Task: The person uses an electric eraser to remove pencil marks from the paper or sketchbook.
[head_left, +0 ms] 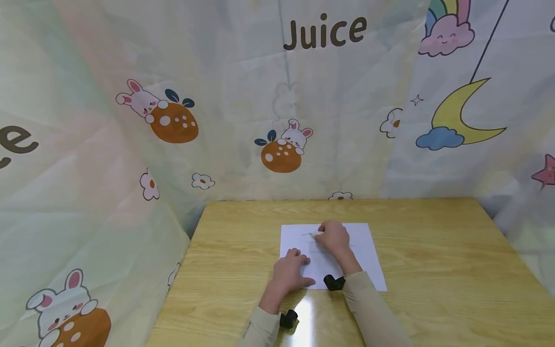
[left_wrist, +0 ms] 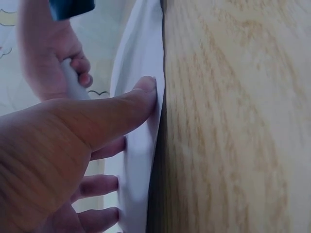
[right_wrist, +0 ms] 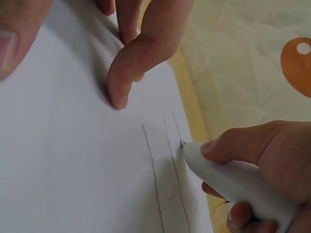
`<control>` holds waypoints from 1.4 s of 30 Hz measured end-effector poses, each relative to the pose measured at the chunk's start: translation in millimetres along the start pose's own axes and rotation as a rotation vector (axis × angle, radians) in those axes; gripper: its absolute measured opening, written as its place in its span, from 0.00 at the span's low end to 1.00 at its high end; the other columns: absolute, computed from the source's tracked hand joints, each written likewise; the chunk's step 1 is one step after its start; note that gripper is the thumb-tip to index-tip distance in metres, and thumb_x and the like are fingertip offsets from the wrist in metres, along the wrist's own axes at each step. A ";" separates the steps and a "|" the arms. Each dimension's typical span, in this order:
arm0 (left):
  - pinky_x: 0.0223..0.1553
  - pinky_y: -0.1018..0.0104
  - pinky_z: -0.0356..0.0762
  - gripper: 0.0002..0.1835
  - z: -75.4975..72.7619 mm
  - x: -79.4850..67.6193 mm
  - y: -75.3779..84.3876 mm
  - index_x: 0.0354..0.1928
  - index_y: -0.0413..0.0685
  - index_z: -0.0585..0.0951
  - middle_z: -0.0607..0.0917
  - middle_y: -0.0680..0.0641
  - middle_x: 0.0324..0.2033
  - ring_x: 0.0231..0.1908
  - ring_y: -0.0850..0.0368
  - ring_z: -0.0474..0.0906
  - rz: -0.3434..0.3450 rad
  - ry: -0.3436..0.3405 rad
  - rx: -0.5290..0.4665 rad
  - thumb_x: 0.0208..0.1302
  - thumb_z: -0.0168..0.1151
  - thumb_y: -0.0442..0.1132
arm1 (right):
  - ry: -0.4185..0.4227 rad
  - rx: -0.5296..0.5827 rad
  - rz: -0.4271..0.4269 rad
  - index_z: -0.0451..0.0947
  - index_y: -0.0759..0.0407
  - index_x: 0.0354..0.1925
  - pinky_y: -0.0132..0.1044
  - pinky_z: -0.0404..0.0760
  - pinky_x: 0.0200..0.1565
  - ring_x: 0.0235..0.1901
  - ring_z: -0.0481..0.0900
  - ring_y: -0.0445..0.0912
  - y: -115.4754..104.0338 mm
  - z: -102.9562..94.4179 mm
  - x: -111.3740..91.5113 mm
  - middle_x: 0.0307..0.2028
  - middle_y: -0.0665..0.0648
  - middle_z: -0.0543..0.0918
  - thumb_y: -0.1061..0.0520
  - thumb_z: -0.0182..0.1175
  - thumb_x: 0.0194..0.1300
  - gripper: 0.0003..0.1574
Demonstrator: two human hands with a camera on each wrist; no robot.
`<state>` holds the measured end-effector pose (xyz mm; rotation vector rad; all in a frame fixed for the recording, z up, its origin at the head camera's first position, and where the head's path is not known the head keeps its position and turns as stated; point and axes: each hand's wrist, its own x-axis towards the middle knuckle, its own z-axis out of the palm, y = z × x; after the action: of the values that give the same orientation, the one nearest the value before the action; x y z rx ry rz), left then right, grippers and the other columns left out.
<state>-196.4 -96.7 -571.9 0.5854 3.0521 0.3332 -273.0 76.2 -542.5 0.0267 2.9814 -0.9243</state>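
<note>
A sheet of white paper (head_left: 366, 267) lies on the wooden table. My right hand (head_left: 336, 238) grips a thick, white, pen-shaped tool (right_wrist: 233, 182) with a small dark tip. In the right wrist view, that tip meets the paper near its far edge, at the end of a thin dark line (right_wrist: 177, 127). Two longer lines run beside it; whether they are drawn or cut I cannot tell. My left hand (head_left: 289, 271) rests on the paper's left part with fingers spread. Its thumb (left_wrist: 131, 104) lies along the near edge, which lifts slightly off the table.
The wooden table (head_left: 438, 260) extends on both sides of the paper. Behind and to the left hangs a printed cloth (head_left: 234, 96) with rabbits and flowers. Black wrist cameras (head_left: 333, 283) sit at both sleeves, close to the paper's near edge.
</note>
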 end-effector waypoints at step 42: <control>0.36 0.56 0.77 0.30 -1.2 0.9 2.8 0.48 0.60 0.85 0.77 0.48 0.53 0.48 0.51 0.75 -0.041 -0.034 -0.012 0.42 0.75 0.65 | 0.011 -0.001 0.003 0.86 0.61 0.34 0.48 0.81 0.32 0.31 0.83 0.52 -6.0 6.6 -0.4 0.33 0.56 0.86 0.55 0.72 0.52 0.12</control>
<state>-196.2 -94.1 -570.1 0.5219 3.0225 0.3367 -272.7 67.5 -544.5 0.0359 2.9911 -0.9251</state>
